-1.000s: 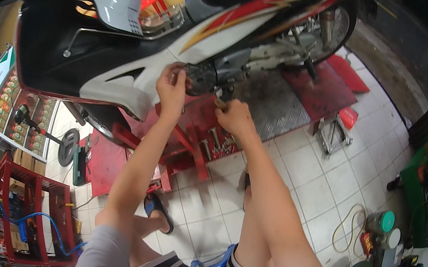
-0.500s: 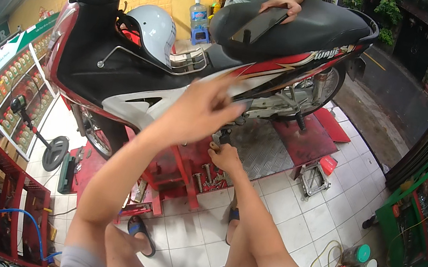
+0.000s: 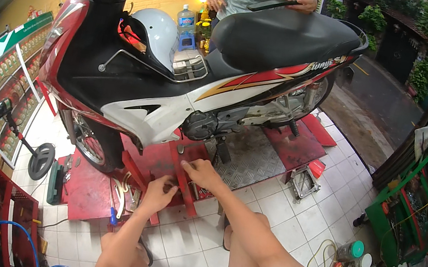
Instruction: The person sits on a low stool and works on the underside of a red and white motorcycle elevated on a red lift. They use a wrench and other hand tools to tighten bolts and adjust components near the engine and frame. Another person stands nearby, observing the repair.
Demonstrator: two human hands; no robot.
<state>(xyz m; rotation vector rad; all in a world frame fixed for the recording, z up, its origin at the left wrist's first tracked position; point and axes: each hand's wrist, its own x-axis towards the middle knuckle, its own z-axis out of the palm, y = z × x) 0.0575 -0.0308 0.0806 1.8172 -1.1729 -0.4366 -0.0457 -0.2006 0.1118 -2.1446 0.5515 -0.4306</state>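
Observation:
My left hand (image 3: 159, 195) is low beside the red metal stand (image 3: 177, 164), its fingers loosely bent and a gap between thumb and fingertips; nothing shows in it. At the stand's upright bar, my right hand (image 3: 202, 175) has its thumb and fingers drawn together; whatever they may hold is too small to make out. Above both hands stands a red, white and black motorbike (image 3: 143, 115) on a red lift platform (image 3: 92, 192). Its dark engine cover (image 3: 201, 125) shows just beyond my right hand. Metal parts lie partly hidden beneath my right wrist.
A blue-handled screwdriver (image 3: 113, 215) lies on the platform near my left forearm. A metal bracket-like frame (image 3: 305, 185) sits on the tiles. Red shelving (image 3: 5, 211) stands left, a green tool rack (image 3: 414, 197) right. Behind the seat, another person's hand (image 3: 304, 2) holds a dark tablet.
My left hand has dropped from in front of the engine to the stand. My right hand has shifted left and lower. The other person's tablet has moved up and tilted flatter.

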